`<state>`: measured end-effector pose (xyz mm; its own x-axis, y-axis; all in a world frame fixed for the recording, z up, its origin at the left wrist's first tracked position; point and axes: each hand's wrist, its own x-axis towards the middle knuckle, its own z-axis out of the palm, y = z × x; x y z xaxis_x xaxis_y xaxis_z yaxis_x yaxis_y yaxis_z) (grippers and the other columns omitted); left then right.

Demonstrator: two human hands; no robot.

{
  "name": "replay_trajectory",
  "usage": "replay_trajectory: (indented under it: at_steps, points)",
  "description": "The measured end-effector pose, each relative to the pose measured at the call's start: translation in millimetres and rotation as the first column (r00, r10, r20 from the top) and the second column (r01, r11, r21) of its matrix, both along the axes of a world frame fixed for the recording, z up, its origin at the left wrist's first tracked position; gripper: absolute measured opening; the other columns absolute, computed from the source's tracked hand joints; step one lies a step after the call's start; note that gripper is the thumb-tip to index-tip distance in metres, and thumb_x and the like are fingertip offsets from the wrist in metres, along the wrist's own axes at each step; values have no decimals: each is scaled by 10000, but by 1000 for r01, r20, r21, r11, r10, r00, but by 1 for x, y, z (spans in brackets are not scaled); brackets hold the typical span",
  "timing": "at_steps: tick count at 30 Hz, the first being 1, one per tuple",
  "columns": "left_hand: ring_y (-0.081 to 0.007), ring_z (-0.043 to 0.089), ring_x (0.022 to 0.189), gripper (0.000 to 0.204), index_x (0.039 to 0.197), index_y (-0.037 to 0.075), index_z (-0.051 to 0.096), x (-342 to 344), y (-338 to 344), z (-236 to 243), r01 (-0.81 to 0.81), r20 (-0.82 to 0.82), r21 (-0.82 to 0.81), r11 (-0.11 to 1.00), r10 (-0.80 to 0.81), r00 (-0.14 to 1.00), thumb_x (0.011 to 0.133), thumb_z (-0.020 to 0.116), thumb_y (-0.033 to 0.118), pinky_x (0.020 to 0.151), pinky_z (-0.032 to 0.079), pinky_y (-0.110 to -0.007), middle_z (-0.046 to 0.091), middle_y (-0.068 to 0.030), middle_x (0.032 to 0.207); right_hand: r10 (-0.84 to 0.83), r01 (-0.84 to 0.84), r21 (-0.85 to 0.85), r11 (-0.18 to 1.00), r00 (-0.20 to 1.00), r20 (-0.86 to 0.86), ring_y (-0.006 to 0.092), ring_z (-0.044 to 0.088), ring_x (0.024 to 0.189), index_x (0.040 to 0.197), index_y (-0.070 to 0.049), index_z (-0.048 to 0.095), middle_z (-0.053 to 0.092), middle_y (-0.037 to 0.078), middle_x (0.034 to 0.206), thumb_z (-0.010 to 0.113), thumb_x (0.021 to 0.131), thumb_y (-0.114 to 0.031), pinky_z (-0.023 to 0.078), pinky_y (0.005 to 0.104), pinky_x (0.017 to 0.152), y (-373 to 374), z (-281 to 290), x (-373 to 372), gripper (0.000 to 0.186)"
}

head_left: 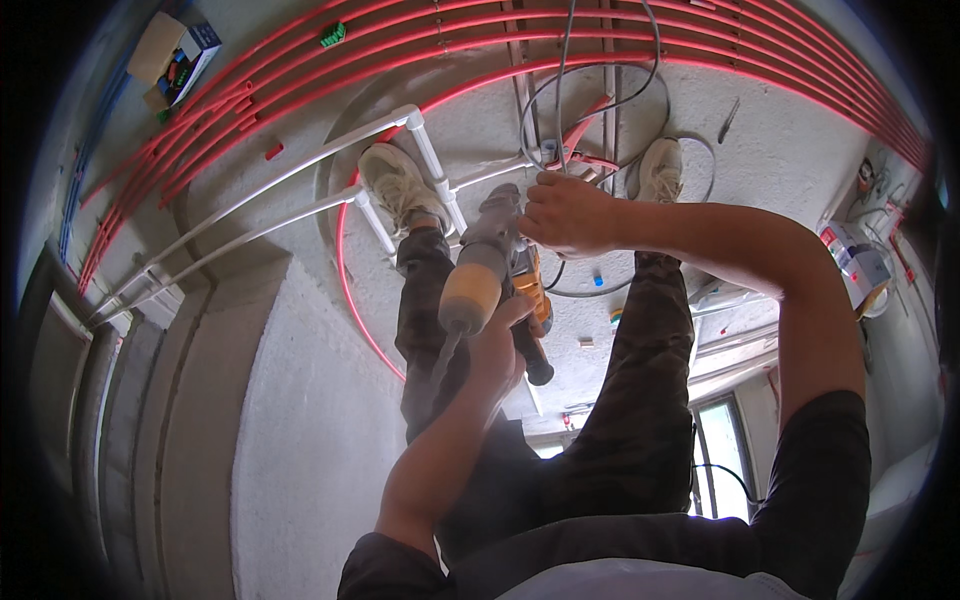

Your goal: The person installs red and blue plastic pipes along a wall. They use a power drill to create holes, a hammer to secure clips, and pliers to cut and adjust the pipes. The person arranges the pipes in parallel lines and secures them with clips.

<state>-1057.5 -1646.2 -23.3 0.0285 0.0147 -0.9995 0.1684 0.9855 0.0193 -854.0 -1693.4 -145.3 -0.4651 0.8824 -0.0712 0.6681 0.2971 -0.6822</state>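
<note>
In the middle of the view is a hammer drill (492,226) with a grey front housing and an orange-and-black body. A translucent orange dust cup (472,294) sits round the base of its long bit (446,356), which slants down toward the lower left. My left hand (496,345) is wrapped round the drill's body, beside a dark grip end. Against the drill's far right side, my right hand (572,215) is closed with its fingers curled; just what they grip is partly hidden.
Rows of red pipes (480,35) curve across the far floor. White pipes (280,165) run at the left beside my shoe. A grey cable (660,90) loops near a red-handled tool (583,140). A screwdriver (729,118) lies right; an open box (180,60) stands far left.
</note>
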Motion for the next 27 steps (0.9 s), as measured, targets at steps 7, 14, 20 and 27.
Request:
replay_trajectory:
  at_steps: [7, 14, 20, 27]
  points:
    - [-234, 619, 627, 145, 971, 22, 625, 7, -5, -6, -85, -4, -84, 993, 85, 996, 880, 699, 108, 622, 513, -371, 617, -93, 750, 28, -26, 136, 990, 1000, -13, 225, 608, 813, 876, -99, 572, 571, 15, 765, 746, 771, -233, 488, 404, 758, -9, -23, -7, 243]
    - [-262, 526, 672, 162, 979, 49, 640, -7, 12, 39, -323, 45, -250, 913, 345, 938, 915, 620, 197, 704, 436, -432, 582, -100, 744, -736, 543, -550, 635, 642, -215, 282, 674, 986, 1167, -70, 642, 685, 85, 988, 769, 886, -427, 536, 390, 855, -53, -51, -14, 472]
    - [-263, 552, 633, 322, 1187, 63, 632, -58, 62, 96, -401, 284, -390, 829, 523, 804, 937, 602, 264, 643, 440, -445, 574, -126, 731, -947, -525, -846, 93, -309, 87, 257, 709, 830, 1295, 6, 602, 720, 155, 1032, 755, 906, -572, 581, 367, 734, -71, 13, -6, 713]
    - [-143, 586, 536, 391, 1142, -17, 570, -61, 128, 34, 337, -277, 614, 714, -205, 939, 852, 806, 98, 483, 454, -267, 627, -67, 799, -969, -106, -965, 239, -94, -230, 196, 701, 779, 1249, 57, 619, 724, 136, 933, 919, 703, -408, 566, 329, 674, 18, 152, 11, 777]
